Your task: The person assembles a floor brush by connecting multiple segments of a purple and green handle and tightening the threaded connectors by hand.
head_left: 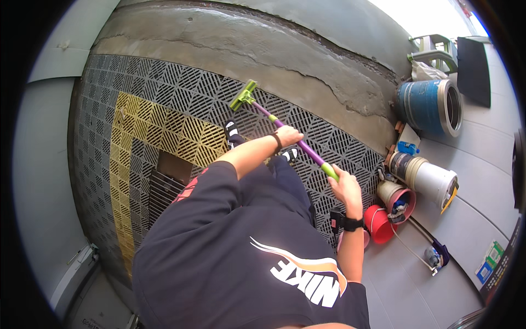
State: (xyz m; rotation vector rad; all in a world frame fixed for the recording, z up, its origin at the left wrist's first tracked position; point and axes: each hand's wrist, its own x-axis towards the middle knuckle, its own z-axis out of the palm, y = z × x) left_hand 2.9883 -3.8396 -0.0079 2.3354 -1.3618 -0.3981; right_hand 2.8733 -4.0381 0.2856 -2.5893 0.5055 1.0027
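Observation:
A long-handled mop with a purple pole [309, 152] and lime-green fittings slants across the view from upper left to lower right. Its narrow green head [243, 95] touches or hovers just over the grey floor tiles; whether it bears a sponge or a blade is too small to tell. My left hand [289, 136] is closed round the middle of the pole. Farther right, my right hand [346, 189] grips the pole's green end. My sandalled feet [291, 154] stand beneath the pole on the tiles.
Slatted grey tiles [164, 77] carry a yellow band [164, 118]; a cracked concrete strip [263, 49] lies beyond. A dark grate [164, 200] is left of me. To the right are a blue drum [419, 104], a white bucket [433, 181], a red bucket [378, 223] and a stool [435, 52].

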